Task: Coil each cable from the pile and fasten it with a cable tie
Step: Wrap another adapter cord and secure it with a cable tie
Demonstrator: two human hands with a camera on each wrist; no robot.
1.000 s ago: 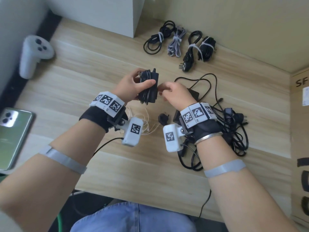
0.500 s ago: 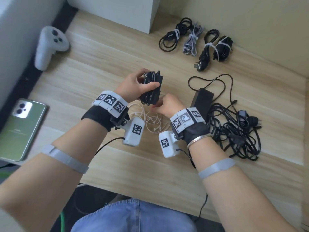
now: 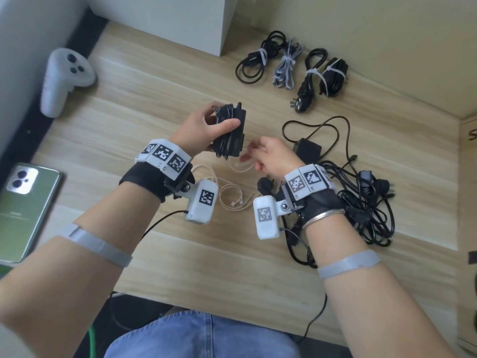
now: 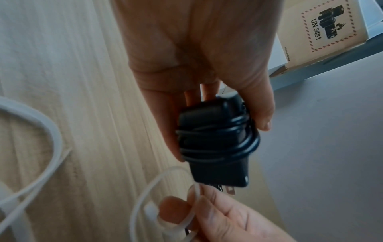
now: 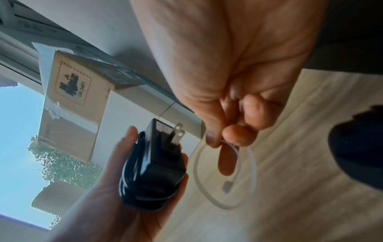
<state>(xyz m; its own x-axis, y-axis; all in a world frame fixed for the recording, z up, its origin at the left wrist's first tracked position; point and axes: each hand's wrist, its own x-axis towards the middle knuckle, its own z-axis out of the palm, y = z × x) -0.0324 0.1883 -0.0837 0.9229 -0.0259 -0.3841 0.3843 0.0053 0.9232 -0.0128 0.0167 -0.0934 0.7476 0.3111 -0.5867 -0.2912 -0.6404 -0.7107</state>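
Observation:
My left hand grips a black power adapter with its cable wound round the body, held above the wooden table. The left wrist view shows the wound adapter between thumb and fingers; the right wrist view shows the adapter's two plug prongs. Just right of it, my right hand pinches a looped white cable tie between thumb and forefinger. More white cable ties lie on the table under my wrists. A pile of tangled black cables sits to the right.
Several tied cable bundles lie in a row at the back. A white controller and a green phone are on the left. A white box stands at the back, a cardboard box at the right edge.
My right hand went down to the cable ties on the table and has come back up beside the adapter with one tie pinched. The left hand kept holding the adapter.

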